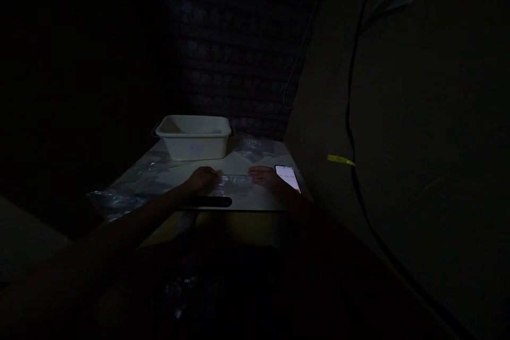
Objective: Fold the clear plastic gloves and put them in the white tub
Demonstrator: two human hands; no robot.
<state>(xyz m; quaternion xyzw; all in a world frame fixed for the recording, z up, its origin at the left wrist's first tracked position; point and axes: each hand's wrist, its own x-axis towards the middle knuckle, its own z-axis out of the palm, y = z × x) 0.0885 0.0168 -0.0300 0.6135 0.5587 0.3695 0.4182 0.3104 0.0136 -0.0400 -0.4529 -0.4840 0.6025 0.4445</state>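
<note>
Here at the near left edge of the white tabletop (258,203), glossy crumpled plastic (117,199) spills out, while in the middle a thin clear sheet (235,183) lies between both hands: the left hand (203,179) curled at one end, its pinch too dim to confirm, the right hand (265,175) with fingers outstretched and together at the other. It looks mid-handling, flattish but not finished, with a glowing phone (287,178) just right, and behind, a smooth, rounded-corner tub (195,149) beside more wrinkled film (255,147), seemingly unhandled.
</note>
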